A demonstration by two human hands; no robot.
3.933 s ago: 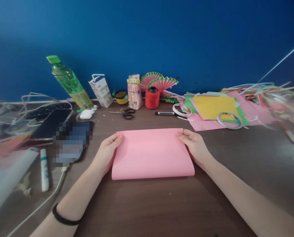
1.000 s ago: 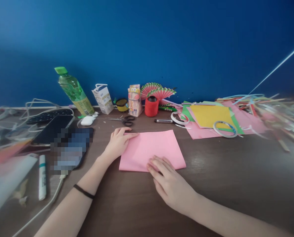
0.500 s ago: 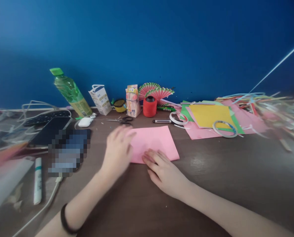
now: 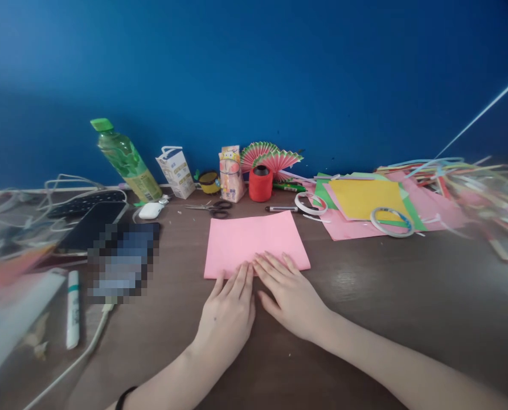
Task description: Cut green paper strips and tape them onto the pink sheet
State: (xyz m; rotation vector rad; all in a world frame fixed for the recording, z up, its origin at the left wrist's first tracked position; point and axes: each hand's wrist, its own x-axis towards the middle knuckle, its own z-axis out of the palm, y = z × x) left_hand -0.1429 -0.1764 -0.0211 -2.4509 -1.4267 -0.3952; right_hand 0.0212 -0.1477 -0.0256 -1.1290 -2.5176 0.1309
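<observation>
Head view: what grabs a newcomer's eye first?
The pink sheet lies flat mid-table, with the left hand and right hand side by side, fingers pressed on its near edge. Behind it rises a deep blue wall. A heap of coloured sheets sits far right, and a green bottle far left.

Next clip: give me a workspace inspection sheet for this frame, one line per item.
Surface: dark brown wooden table.
Work items: pink paper lies flat, mid-table.
Clutter: green bottle, carton, scissors, red spool, marker, tape ring, coloured sheets, paper strips, phone, white pen.
Hands: left hand and right hand open, flat, side by side, fingertips on the paper's near edge.
Cables: white cable near left; tangle far left.
Surroundings: blue wall; no other person seen.
</observation>
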